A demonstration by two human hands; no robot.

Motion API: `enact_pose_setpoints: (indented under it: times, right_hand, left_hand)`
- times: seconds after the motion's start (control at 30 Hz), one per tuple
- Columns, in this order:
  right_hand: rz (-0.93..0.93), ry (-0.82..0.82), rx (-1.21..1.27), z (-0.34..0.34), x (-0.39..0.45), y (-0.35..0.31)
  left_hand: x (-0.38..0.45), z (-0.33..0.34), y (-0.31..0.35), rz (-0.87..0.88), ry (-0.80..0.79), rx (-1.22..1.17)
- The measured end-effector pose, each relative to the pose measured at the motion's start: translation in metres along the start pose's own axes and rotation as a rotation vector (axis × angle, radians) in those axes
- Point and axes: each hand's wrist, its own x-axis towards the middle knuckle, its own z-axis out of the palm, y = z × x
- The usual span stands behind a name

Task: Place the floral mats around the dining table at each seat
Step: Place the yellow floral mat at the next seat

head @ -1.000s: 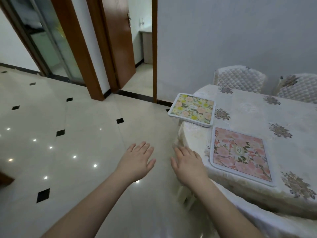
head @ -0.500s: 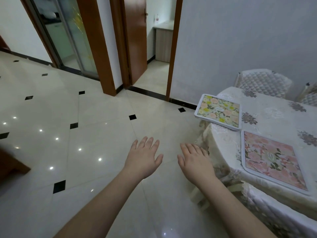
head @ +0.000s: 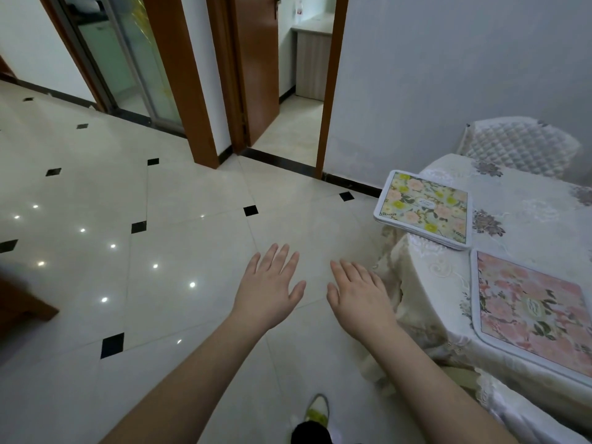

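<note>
Left hand [head: 267, 291]: held out palm down above the tiled floor [head: 192, 238], fingers straight and slightly spread, holding nothing. Right hand [head: 360, 299]: held out just beside the left, palm down, fingers straight and close together, holding nothing. The two hands are apart from each other, thumbs facing across a narrow gap. Neither hand touches the table or either mat.

Dining table [head: 528, 216]: stands to the right of the right hand, covered with a pale embroidered tablecloth [head: 426, 267] whose edge hangs down just beside the right hand's outer fingers.

Yellow floral mat [head: 424, 209]: lies ahead of and to the right of the right hand, at the rounded end of the table. Its near-left corner juts out past the table edge. It appears to be more than one mat stacked, as layered edges show along its near side; the number cannot be told.

Pink floral mat [head: 531, 310]: lies flat on the tablecloth directly to the right of the right hand, near the table edge, just beside the yellow mat and slightly apart from it. Its far right part runs out of view.

Quilted chair back [head: 519, 145]: stands at the table's far side, well beyond both hands.

Open wooden door [head: 256, 59]: far ahead of the left hand. A shoe [head: 317, 410] shows on the floor below and between the forearms.
</note>
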Motion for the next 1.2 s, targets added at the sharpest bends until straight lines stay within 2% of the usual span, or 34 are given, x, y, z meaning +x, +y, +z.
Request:
enact_pose_setpoints:
  times: [0.13, 0.3, 0.47, 0.73, 0.93, 1.2]
  right_hand:
    - [0.032, 0.0, 0.025, 0.009, 0.05, 0.023]
    - [0.08, -0.02, 0.066, 0.015, 0.102, 0.051]
    - [0.004, -0.088, 0.076, 0.011, 0.153, 0.071]
    - [-0.019, -0.121, 0.088, 0.007, 0.206, 0.072]
    - [-0.016, -0.15, 0.084, 0.016, 0.258, 0.062]
    - [0.065, -0.128, 0.039, 0.019, 0.333, 0.029]
  left_hand:
    - [0.054, 0.006, 0.003, 0.007, -0.039, 0.01]
    - [0.11, 0.001, 0.008, 0.012, -0.005, 0.037]
    - [0.158, -0.005, 0.006, 0.01, -0.042, 0.058]
    - [0.221, 0.0, -0.009, 0.049, -0.069, 0.095]
    - [0.28, -0.005, -0.048, 0.036, -0.042, 0.06]
    - [0.351, -0.014, -0.123, 0.166, -0.047, 0.081]
